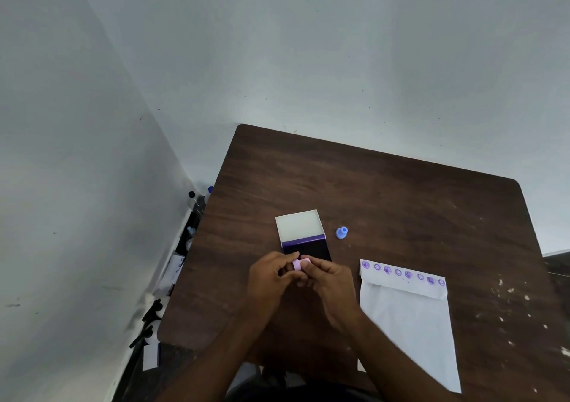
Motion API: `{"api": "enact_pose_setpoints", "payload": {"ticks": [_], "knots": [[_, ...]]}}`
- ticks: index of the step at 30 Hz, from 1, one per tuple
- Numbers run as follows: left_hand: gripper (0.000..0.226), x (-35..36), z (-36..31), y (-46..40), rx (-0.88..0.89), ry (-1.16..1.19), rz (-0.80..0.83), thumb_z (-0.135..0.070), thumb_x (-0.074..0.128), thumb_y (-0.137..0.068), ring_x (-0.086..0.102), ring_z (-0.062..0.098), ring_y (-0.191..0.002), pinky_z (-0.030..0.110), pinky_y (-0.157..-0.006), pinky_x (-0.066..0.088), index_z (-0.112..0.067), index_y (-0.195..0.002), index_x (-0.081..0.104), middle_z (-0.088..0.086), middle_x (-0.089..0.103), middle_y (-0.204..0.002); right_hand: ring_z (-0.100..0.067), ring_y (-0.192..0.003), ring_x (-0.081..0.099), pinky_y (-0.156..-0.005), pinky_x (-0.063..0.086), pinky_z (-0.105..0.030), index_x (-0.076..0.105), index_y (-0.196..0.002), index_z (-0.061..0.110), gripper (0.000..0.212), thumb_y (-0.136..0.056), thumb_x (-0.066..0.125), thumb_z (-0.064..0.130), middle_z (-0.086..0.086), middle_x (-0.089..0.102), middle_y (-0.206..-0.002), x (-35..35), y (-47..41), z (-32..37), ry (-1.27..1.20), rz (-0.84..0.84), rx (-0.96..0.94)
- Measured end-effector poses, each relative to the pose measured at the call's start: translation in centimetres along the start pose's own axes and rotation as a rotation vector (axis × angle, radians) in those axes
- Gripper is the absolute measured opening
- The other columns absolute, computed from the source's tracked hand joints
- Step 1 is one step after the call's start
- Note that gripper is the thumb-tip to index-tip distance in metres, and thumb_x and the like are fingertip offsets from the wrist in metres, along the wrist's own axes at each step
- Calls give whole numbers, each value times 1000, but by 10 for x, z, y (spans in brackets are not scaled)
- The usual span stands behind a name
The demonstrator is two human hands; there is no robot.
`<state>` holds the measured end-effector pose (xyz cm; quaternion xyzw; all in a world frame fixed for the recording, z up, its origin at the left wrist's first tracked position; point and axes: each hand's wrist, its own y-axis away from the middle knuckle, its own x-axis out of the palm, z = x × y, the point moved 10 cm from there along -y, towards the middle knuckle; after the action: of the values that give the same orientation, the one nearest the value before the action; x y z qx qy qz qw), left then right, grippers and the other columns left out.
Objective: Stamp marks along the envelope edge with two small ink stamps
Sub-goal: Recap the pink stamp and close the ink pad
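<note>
Both forearms reach in from the near edge of the brown surface (401,192) and meet near its middle, wrists angled toward each other. The left hand (271,281) curls with its knuckles up, thumb and fingertips closed on a small pink stamp (298,264). The right hand (331,281) comes in from the other side, its thumb and forefinger pinching the same stamp, the remaining fingers folded under. The stamp is held just above the surface, over the near end of the ink pad (307,249), whose dark purple face lies open with its pale lid (299,224) hinged back toward the far edge.

A blue stamp (341,232) lies on the surface just right of the lid, apart from both hands. The white envelope (407,324) lies toward the right edge, running to the near edge, its flap (401,280) pointing toward the far edge. A row of purple round marks (404,273) runs along the flap's far edge. Pale flecks dot the surface near the right edge.
</note>
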<state>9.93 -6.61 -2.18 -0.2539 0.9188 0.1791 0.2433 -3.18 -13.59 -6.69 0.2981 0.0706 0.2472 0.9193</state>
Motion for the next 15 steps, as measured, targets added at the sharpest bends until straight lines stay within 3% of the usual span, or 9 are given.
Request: {"api": "enact_pose_setpoints", "payload": {"ticks": [3, 5, 10, 15], "knots": [[38, 3, 0, -1, -9, 16, 5, -26, 71, -83, 52, 8, -91, -8, -74, 30, -9, -117, 66, 8, 68, -108, -18, -82, 73, -74, 56, -24, 77, -94, 17, 37, -65, 79, 39, -3, 78, -86, -2, -2, -2, 10, 3, 52], [38, 5, -1, -3, -18, 40, -2, -25, 71, -84, 52, 8, -90, -7, -74, 33, -7, -117, 66, 5, 67, -105, -18, -77, 73, -66, 55, -20, 77, -92, 12, 29, -70, 78, 31, -7, 78, -83, -2, -4, 1, -43, 20, 56], [38, 9, -7, -11, -24, 53, 23, -27, 72, -83, 56, 7, -89, -6, -74, 35, -11, -117, 67, 7, 68, -109, -37, -92, 71, -79, 57, -39, 74, -101, 1, 24, -82, 73, 16, -19, 75, -96, -7, -10, 2, -197, 12, 78], [55, 5, -9, -17, -46, 154, -16, -22, 79, -75, 60, 9, -103, -2, -84, 40, -17, -127, 60, -1, 65, -116, -35, -89, 72, -74, 59, -35, 72, -102, 1, 19, -86, 67, 10, -19, 75, -96, -13, -10, 6, -312, -21, 99]]}}
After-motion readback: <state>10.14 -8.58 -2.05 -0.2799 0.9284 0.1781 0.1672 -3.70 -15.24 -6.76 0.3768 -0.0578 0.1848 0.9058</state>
